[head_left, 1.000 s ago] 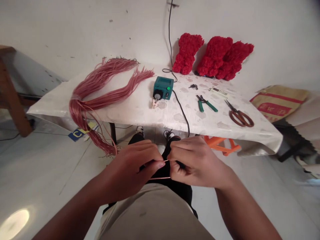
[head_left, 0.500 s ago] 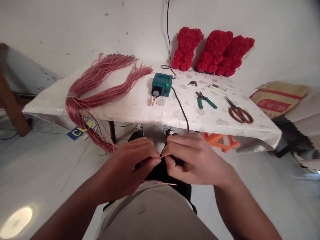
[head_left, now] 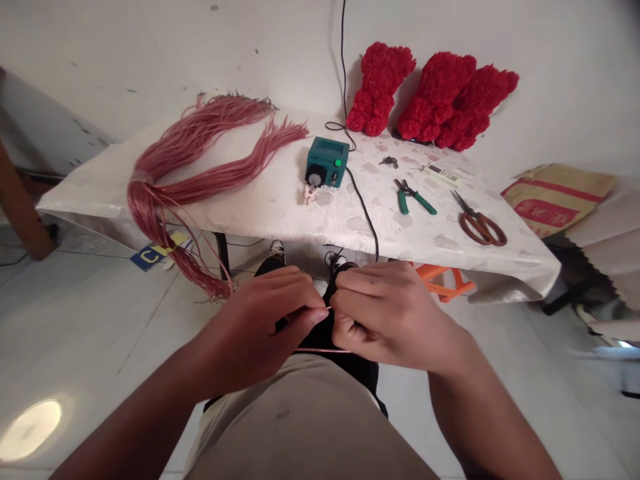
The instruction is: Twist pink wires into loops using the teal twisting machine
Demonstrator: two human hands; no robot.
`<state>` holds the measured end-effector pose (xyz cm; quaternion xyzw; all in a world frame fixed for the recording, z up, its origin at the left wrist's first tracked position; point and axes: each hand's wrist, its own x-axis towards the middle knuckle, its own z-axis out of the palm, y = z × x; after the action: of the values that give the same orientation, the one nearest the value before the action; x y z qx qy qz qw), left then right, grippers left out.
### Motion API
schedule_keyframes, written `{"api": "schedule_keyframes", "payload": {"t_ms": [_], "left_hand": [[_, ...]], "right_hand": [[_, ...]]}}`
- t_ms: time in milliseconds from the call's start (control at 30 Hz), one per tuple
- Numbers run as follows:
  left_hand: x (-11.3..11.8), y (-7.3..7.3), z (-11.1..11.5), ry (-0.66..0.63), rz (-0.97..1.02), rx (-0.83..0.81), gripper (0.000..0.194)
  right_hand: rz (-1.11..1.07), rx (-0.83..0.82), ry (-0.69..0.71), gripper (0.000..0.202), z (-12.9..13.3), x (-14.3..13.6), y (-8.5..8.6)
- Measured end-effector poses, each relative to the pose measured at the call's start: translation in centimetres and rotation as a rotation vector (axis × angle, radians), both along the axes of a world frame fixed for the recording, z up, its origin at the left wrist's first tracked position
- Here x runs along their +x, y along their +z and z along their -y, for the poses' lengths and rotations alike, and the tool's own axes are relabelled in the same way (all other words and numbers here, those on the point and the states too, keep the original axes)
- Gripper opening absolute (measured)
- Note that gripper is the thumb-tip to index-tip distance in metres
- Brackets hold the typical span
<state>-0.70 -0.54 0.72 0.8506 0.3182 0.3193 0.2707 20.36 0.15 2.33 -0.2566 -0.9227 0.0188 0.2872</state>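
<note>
Close together above my lap, both hands are closed in a pinch. My left hand (head_left: 273, 320) grips a thin pink cord (head_left: 323, 350) between thumb and forefinger, and its pale tip pokes out toward the other hand. My right hand (head_left: 383, 313) has its fingers curled right at that tip; what lies inside them is mostly hidden. A length of the cord runs sideways below the hands, in front of my shirt. On the table beyond lies a large bundle of similar pink cords (head_left: 150, 167), tied near its bend, with one end hanging over the front edge.
A small green motor box (head_left: 327, 160) with a black cable stands mid-table. Green-handled pliers (head_left: 415, 199), brown-handled scissors (head_left: 480, 223) and a small dark key-like piece (head_left: 389, 161) lie to its right. Red flower-covered figures (head_left: 380, 90) lean on the wall. An orange stool (head_left: 445, 281) is under the table.
The fingers of my right hand have curled in tighter against the cord's tip, and the hands sit slightly closer. The loose cord length has risen a little. The view has shifted slightly.
</note>
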Motion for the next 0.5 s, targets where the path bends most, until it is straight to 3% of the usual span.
{"api": "schedule_keyframes", "payload": {"t_ms": [500], "left_hand": [[-0.16, -0.13, -0.07, -0.005, -0.035, -0.053, 0.018]], "right_hand": [[-0.072, 0.004, -0.044, 0.020, -0.22, 0.45, -0.37]]}}
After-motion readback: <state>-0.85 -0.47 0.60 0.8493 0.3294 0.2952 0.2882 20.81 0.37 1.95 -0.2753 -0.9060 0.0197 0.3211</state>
